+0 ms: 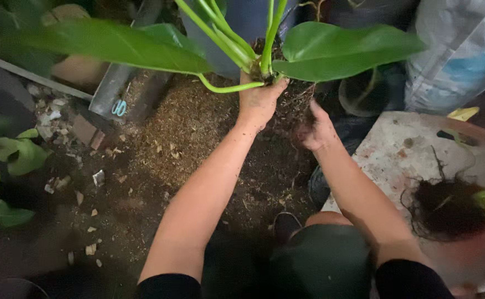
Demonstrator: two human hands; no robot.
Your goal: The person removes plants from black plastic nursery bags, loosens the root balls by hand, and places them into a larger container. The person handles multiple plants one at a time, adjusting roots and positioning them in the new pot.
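Note:
A green plant with broad leaves [342,47] and thick pale stems [264,50] is held above a pile of brown soil [187,127]. My left hand [259,99] grips the base of the stems, just above the dark root ball [295,102]. My right hand [317,130] cups the roots from the lower right, fingers curled into them. Both forearms reach forward from the bottom of the head view.
A second uprooted plant with dark tangled roots [447,207] lies on a pale stone slab [397,149] at the right. A metal trowel with small scissors [119,107] lies at the upper left. White sacks [458,50] stand at the back right. Small leafy plants [15,155] grow at the left.

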